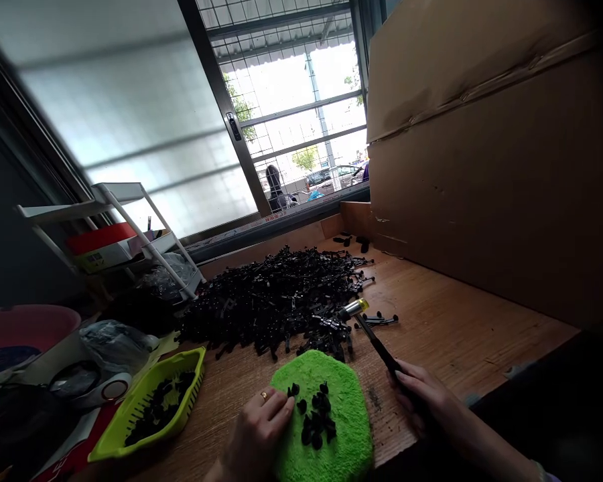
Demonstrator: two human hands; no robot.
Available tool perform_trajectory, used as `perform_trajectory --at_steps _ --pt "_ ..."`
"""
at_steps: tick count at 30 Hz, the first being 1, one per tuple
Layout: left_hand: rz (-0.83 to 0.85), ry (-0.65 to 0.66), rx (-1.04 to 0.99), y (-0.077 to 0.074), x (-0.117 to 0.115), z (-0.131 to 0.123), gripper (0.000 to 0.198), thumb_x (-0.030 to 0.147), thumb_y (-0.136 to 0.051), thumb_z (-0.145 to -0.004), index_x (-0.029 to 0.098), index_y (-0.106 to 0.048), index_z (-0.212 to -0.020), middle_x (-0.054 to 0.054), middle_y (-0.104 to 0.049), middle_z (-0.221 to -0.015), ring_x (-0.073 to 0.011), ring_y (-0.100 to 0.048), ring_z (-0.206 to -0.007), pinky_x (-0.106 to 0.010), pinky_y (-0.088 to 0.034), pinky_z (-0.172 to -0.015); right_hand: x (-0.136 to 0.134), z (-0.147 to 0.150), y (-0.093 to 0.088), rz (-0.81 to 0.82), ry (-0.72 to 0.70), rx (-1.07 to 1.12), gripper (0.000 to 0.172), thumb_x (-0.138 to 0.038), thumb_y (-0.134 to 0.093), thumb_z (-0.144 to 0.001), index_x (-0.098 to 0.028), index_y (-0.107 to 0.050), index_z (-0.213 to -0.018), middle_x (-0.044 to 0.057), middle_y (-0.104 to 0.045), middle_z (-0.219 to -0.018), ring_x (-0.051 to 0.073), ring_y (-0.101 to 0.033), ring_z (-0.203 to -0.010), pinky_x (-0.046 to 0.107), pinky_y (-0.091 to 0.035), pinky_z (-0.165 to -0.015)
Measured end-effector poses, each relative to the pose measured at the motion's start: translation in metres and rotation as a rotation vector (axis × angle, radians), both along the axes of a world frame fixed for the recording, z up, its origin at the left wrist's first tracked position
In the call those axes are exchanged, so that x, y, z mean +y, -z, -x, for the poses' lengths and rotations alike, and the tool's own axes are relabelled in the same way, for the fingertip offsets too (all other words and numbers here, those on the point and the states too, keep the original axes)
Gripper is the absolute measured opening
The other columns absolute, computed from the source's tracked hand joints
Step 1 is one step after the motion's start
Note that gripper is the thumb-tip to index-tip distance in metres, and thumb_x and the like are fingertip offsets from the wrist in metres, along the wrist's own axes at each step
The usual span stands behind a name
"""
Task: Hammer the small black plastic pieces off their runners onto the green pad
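My right hand [422, 395] is wrapped around the black handle of a small mallet [376, 341]. Its metal head with a yellow face is raised over the table's right part, near the heap. My left hand [258, 425], with a ring on one finger, rests at the left edge of a fuzzy bright green pad [352, 428]. Its thumb and fingers are pinched together at a small black part [294, 389]; the grip itself is partly hidden. Several more small black parts [319, 422] lie loose in the pad's middle.
A big heap of black pieces [276, 294] covers the table behind the pad. At left stand a yellow-green basket [195, 375] holding black parts, plastic bags [113, 345], and a white rack [153, 248]. A large cardboard box [472, 181] walls the right side, below a barred window.
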State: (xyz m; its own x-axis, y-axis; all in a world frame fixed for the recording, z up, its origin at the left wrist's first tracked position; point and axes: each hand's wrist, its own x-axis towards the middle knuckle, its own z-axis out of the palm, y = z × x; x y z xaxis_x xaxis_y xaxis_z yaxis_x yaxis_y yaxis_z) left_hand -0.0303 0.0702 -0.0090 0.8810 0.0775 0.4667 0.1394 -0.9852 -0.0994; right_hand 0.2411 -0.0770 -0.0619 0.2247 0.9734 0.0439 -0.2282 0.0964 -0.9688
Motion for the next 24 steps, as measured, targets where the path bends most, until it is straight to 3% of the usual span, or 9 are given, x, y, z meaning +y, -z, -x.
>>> perform_trajectory --at_steps 7,12,15,18,24 --pt "0.173 0.057 -0.063 0.011 -0.013 0.021 0.026 0.01 -0.041 -0.086 0.014 -0.054 -0.109 -0.01 -0.062 -0.093 -0.0192 -0.055 -0.085 -0.033 -0.049 -0.076 -0.002 -0.001 0.002 -0.014 -0.002 -0.012 0.032 -0.05 -0.046 -0.084 -0.019 -0.045 -0.076 -0.006 -0.042 -0.054 0.007 -0.037 -0.035 0.018 -0.031 -0.032" --pt "0.347 -0.14 -0.289 0.02 -0.023 0.03 0.024 0.008 -0.048 -0.084 0.02 -0.054 -0.104 -0.005 -0.06 -0.089 -0.0152 -0.056 -0.085 -0.026 -0.048 -0.074 0.001 -0.002 0.006 -0.033 0.007 -0.025 0.031 -0.049 -0.046 -0.085 -0.019 -0.046 -0.076 -0.006 -0.042 -0.052 0.007 -0.037 -0.034 0.018 -0.03 -0.031" --pt "0.338 -0.294 -0.392 0.017 -0.03 0.023 0.018 0.013 -0.052 -0.082 0.021 -0.058 -0.098 -0.004 -0.058 -0.084 -0.0161 -0.056 -0.08 -0.026 -0.049 -0.07 0.003 -0.003 0.008 -0.037 0.007 -0.028 0.032 -0.049 -0.046 -0.084 -0.019 -0.046 -0.076 -0.006 -0.042 -0.051 0.007 -0.036 -0.033 0.018 -0.03 -0.031" --pt "0.285 -0.374 -0.356 0.009 -0.036 0.007 0.016 0.02 -0.055 -0.081 0.021 -0.062 -0.095 -0.005 -0.057 -0.083 -0.0188 -0.055 -0.08 -0.029 -0.048 -0.068 0.002 -0.003 0.007 -0.034 0.006 -0.027 0.032 -0.05 -0.047 -0.083 -0.019 -0.046 -0.075 -0.006 -0.041 -0.051 0.007 -0.035 -0.034 0.018 -0.029 -0.031" --pt "0.282 -0.403 -0.159 0.0 -0.038 -0.022 0.015 0.021 -0.051 -0.083 0.023 -0.065 -0.087 -0.006 -0.056 -0.079 -0.0201 -0.053 -0.077 -0.03 -0.045 -0.064 0.001 -0.002 0.004 -0.051 -0.001 -0.018 0.033 -0.051 -0.047 -0.083 -0.019 -0.045 -0.074 -0.006 -0.042 -0.052 0.007 -0.035 -0.034 0.019 -0.028 -0.031"
